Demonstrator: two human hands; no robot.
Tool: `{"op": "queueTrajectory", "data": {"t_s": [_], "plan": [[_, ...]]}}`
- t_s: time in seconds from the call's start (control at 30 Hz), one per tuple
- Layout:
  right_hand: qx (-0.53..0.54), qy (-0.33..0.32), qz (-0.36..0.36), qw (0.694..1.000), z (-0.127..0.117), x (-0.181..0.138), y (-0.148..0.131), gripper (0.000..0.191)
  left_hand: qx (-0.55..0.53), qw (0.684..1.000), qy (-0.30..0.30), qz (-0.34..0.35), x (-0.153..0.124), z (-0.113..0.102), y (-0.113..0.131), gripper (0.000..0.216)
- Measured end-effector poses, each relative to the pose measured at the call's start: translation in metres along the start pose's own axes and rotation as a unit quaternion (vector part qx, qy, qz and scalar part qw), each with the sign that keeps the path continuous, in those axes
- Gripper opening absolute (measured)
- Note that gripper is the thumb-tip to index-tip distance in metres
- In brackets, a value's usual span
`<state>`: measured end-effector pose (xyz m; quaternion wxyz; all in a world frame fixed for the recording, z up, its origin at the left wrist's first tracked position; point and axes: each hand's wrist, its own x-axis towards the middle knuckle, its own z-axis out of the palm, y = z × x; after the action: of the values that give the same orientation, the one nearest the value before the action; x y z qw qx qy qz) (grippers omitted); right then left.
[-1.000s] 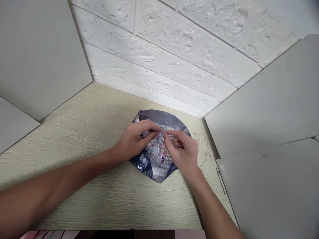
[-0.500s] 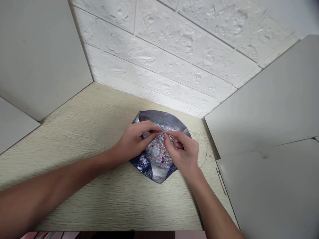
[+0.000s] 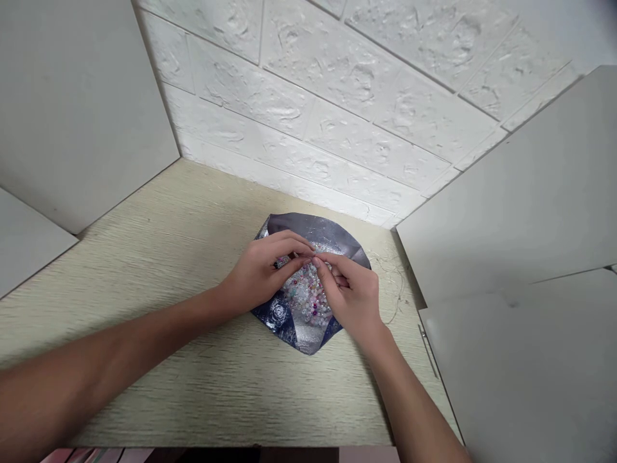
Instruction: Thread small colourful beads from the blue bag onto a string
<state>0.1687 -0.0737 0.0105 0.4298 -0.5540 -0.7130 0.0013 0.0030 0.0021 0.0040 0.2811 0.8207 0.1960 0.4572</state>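
Note:
Many small beads (image 3: 301,292), mostly clear, white and pink with a few purple ones, lie heaped in an opened silver-and-blue foil bag (image 3: 308,337). Over the heap, my left hand (image 3: 270,267) comes in from the left with thumb and fingers pinched together. My right hand (image 3: 354,289) meets it from the right, its thumb and forefinger pinched as well. The fingertips of both hands touch or nearly touch. Whatever sits between them is too small to make out. A thin, pale thread (image 3: 400,289) lies in loose loops just right of the bag.
The bag rests on a pale wood-grain tabletop (image 3: 216,392). Behind it stands a white brick-pattern wall (image 3: 337,116). White panels (image 3: 87,109) rise on the left, and a white panel (image 3: 506,212) with a small metal fitting bounds the right side.
My right hand has shifted slightly left, bringing its fingertips up against those of my left hand. My left hand and the bag are almost unmoved.

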Motion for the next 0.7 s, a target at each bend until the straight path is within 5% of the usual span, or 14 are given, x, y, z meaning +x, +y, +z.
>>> {"op": "queueTrajectory", "data": {"t_s": [0.37, 0.7], "plan": [[0.054, -0.058, 0.051, 0.996, -0.0016, 0.0007, 0.0005, 0.015, 0.017, 0.999, -0.028, -0.006, -0.0023, 0.0003, -0.0019, 0.012], [0.019, 0.002, 0.087, 0.996, -0.0057, 0.0056, 0.0011, 0.013, 0.157, 0.983, -0.076, 0.056, -0.0014, -0.0043, -0.0018, 0.013]]}}
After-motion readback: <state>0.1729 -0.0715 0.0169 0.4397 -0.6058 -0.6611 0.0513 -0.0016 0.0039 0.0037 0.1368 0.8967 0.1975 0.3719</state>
